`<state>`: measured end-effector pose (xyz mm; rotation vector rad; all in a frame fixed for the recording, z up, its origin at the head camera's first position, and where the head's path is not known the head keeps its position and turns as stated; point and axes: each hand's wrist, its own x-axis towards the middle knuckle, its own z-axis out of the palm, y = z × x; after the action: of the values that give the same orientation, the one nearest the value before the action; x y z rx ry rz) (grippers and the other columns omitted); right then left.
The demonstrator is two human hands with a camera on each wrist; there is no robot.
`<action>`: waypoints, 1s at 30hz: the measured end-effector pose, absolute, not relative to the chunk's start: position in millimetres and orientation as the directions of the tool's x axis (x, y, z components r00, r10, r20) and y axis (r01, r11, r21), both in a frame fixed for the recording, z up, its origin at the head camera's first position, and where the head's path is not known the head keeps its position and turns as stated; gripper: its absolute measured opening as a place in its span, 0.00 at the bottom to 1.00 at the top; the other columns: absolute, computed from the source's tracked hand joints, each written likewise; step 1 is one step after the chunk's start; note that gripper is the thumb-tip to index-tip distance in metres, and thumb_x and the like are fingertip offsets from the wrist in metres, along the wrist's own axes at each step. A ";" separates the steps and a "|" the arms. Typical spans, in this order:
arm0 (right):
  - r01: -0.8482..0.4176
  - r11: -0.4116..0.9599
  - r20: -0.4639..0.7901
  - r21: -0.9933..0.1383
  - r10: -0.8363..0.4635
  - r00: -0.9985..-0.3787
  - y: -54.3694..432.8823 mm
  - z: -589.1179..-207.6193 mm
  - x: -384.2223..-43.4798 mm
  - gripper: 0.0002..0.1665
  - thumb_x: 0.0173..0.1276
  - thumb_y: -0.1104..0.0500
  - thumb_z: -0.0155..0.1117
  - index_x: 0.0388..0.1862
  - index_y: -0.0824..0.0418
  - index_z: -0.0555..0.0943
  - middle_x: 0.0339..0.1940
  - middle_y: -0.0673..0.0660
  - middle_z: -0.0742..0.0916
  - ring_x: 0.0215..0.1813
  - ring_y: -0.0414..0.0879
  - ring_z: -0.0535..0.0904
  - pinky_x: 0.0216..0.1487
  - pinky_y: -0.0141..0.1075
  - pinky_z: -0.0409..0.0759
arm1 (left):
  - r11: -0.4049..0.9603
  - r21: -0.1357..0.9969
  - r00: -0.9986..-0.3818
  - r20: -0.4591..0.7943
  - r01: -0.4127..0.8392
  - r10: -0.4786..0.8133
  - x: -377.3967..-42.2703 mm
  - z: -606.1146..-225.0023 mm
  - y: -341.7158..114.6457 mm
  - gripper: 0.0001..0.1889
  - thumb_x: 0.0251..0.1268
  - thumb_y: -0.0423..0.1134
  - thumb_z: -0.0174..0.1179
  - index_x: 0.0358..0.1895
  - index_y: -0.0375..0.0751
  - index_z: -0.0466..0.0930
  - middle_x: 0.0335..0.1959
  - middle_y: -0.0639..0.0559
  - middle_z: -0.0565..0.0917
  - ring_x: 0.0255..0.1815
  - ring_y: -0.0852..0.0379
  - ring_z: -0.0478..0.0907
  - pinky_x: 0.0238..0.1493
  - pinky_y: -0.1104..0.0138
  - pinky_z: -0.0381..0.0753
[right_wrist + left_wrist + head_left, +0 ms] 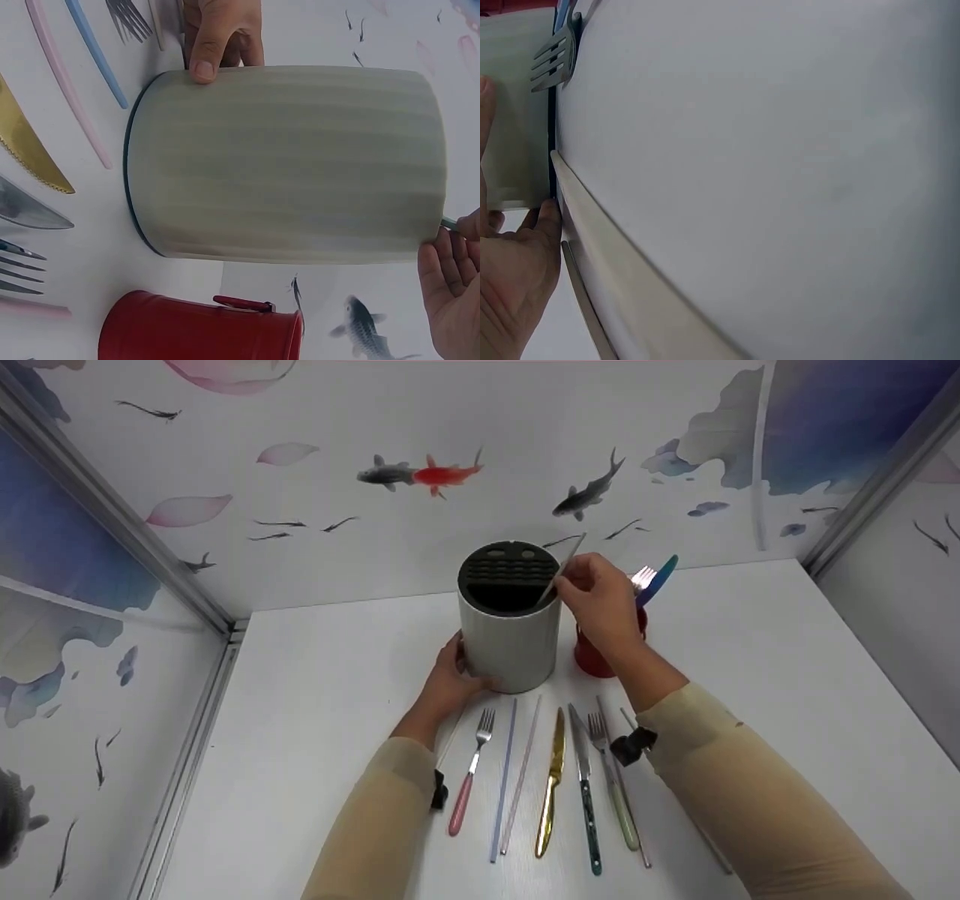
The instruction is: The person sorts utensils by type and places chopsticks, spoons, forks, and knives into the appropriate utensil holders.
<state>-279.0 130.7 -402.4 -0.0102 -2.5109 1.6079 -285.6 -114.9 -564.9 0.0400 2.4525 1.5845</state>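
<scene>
A pale grey cylindrical utensil holder [510, 652] with a black slotted lid [510, 564] stands upright on the table. My left hand [450, 682] holds it low on its left side, thumb across the front of the base, as the right wrist view also shows. Up at the rim, my right hand [604, 596] pinches a thin pale straw [571, 555] between thumb and fingers. The straw tilts, its lower end inside the lid's large front opening. Close behind the right hand is a red cup [202, 326], partly hidden, with a fork [643, 577] and a blue-handled knife [661, 576] in it.
In front of the holder lie a pink-handled fork [471, 780], a blue straw [504, 780], a pink straw [520, 780], a gold knife [553, 780], a dark-handled knife [585, 787] and a green-handled fork [616, 795]. More straws lie partly under both forearms. Patterned walls enclose the table.
</scene>
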 end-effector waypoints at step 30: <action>-0.064 0.398 0.115 -0.915 0.107 -0.988 153.8 -396.9 -264.2 0.17 0.76 0.49 0.66 0.60 0.51 0.80 0.53 0.51 0.87 0.55 0.43 0.82 0.54 0.36 0.88 | 0.397 0.909 -0.972 -0.193 -0.126 0.134 -286.3 -565.1 -115.7 0.64 0.49 0.50 0.83 0.85 0.57 0.46 0.86 0.49 0.55 0.86 0.49 0.54 0.84 0.57 0.57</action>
<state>-264.2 153.8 -396.9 -0.0387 -2.4930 1.6434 -286.3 -115.7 -565.1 0.0074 2.4194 1.6061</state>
